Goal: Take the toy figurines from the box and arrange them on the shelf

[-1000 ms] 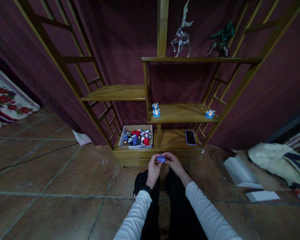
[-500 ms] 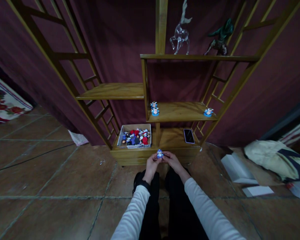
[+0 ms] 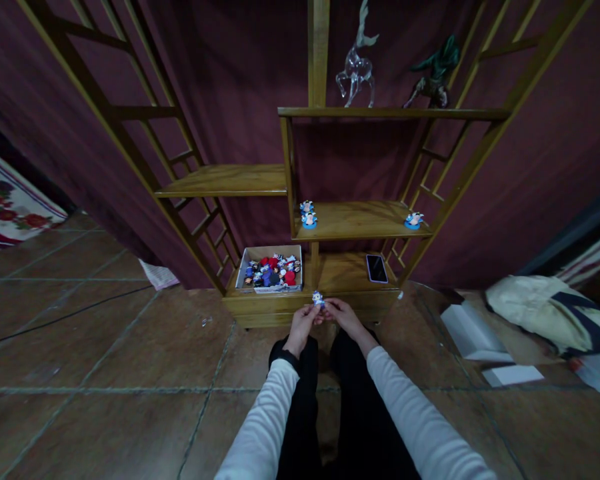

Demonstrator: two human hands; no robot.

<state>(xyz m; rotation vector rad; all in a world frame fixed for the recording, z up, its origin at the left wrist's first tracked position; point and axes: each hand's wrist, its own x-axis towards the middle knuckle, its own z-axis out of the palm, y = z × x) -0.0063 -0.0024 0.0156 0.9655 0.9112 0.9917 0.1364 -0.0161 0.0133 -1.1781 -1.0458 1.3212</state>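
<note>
A small purple-and-white figurine (image 3: pixel 319 299) is held between both hands, in front of the shelf unit's lower edge. My left hand (image 3: pixel 304 323) pinches it from the left, and my right hand (image 3: pixel 343 316) grips it from the right. Fingers cover its lower part. Just beyond my left hand, an open cardboard box (image 3: pixel 243 265) full of mixed small figurines (image 3: pixel 273 270) rests on the bottom shelf. Two blue-based figurines stand at the left of the middle shelf, the front one (image 3: pixel 309 220) near its edge. Another blue-based figurine (image 3: pixel 414 221) stands at that shelf's right end.
A phone (image 3: pixel 377 269) lies on the bottom shelf (image 3: pixel 340 270). A clear deer ornament (image 3: pixel 357 70) and a dark green statue (image 3: pixel 436 73) stand on the upper shelf. White boxes (image 3: pixel 473 333) and a cream bag (image 3: pixel 545 310) sit on the floor at right.
The figurine has been turned and tilted in my fingers, now showing a different side. Both hands stay almost in place; the view has shifted slightly.
</note>
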